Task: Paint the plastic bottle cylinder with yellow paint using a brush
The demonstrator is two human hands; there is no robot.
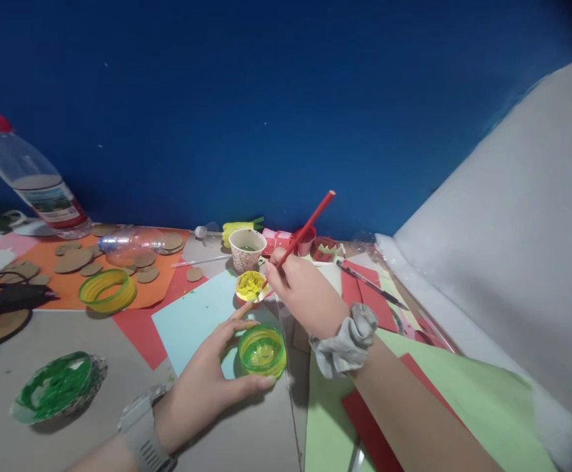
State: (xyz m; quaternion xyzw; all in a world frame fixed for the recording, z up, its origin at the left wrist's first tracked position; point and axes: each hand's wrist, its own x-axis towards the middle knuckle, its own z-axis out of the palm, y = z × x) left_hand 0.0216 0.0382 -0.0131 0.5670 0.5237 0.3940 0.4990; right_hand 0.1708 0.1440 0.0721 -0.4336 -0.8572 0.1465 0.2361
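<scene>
My left hand [211, 367] is curled round a small clear plastic cup painted green and yellow [262, 354], its thumb and fingers on opposite sides. My right hand [305, 285] grips a thin red stick-like handle [310, 226], probably a paintbrush, slanting up to the right. Its lower end reaches the small bowl of yellow paint [251, 286], just beyond the left fingertips; the tip itself is hard to make out. Behind that bowl stands a patterned paper cup [247, 249] with some liquid inside. A yellow-painted plastic ring [107, 291] with a green rim lies to the left.
A dish of green paint [57, 387] sits at front left. Cardboard discs [73, 260] and a clear plastic bottle piece [133, 244] lie on orange paper. A red-capped bottle [44, 190] leans at back left. Green paper [462, 380] and a dark brush [371, 284] lie right.
</scene>
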